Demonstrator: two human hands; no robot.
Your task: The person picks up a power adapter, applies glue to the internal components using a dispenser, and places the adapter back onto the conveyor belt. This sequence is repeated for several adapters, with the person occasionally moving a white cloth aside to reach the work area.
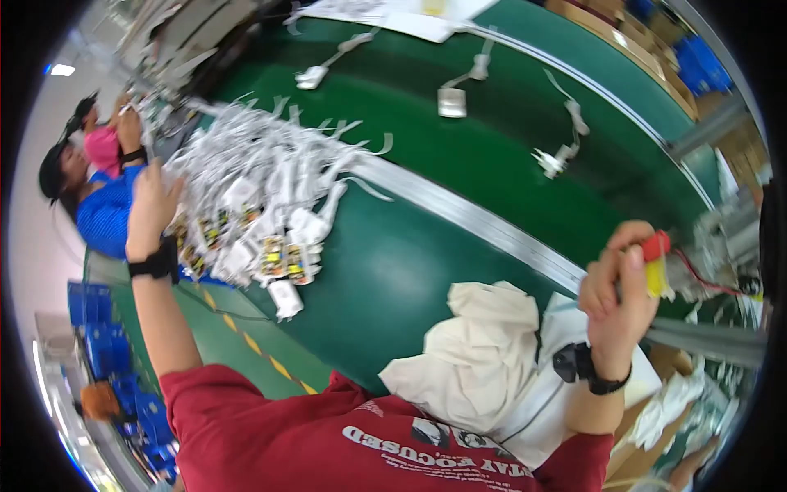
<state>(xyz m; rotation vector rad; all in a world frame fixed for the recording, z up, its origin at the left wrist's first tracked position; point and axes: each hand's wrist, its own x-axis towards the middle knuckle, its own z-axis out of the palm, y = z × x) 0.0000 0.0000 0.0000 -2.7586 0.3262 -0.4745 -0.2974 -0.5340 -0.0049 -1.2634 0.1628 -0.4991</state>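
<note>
My left hand (154, 201) is raised at the left edge of a big pile of white cables and small boards (262, 180), fingers stretched out with the thumb apart. It appears to hold nothing, though motion smears it slightly. At the right, my right hand (615, 287) is closed at a red-and-yellow piece (657, 246) with a thin red wire running off to the right. Its exact kind cannot be made out. Black bands circle both wrists. Among the pile lie white plastic cases and open boards with yellow parts (275, 256).
On the green conveyor belt lie white adapters with cords, one a boxy adapter (452, 102). A metal rail (475, 215) divides belt from worktop. Cream cloth (475, 348) lies near my front. Co-workers, one in a blue top (106, 209), stand at the left. Blue bins (106, 344) are beyond.
</note>
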